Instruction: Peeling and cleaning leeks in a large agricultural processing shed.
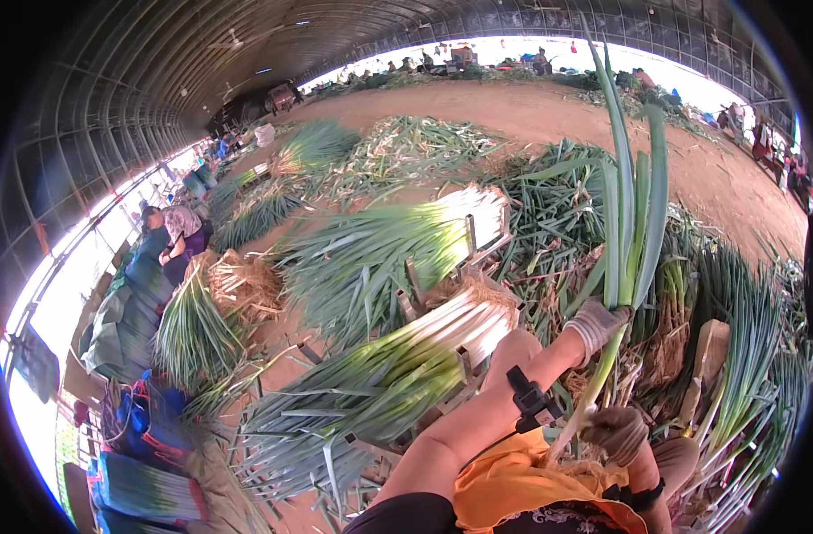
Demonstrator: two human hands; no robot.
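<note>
A long green onion (639,222) stands tilted in front of me, leaves up, its pale shank slanting down toward my lap. My left hand (598,327), in a whitish knit glove, is wrapped round it just below where the leaves part. Close beside the pale lower shank is my right hand (618,434), in a darker, soiled glove. Its fingers are curled in; what they pinch, if anything, is hidden. The onion's root end sits near the orange apron (504,481) over my lap. A small black device (533,398) is strapped to my left forearm.
To the left, stacked green onions (380,365) lie in a rack with wooden posts (470,236). Untrimmed onions (736,320) pile up at right, beside a wooden stake (704,365). Leaf scraps (558,200) cover the ground ahead. Another person (182,233) bends at far left.
</note>
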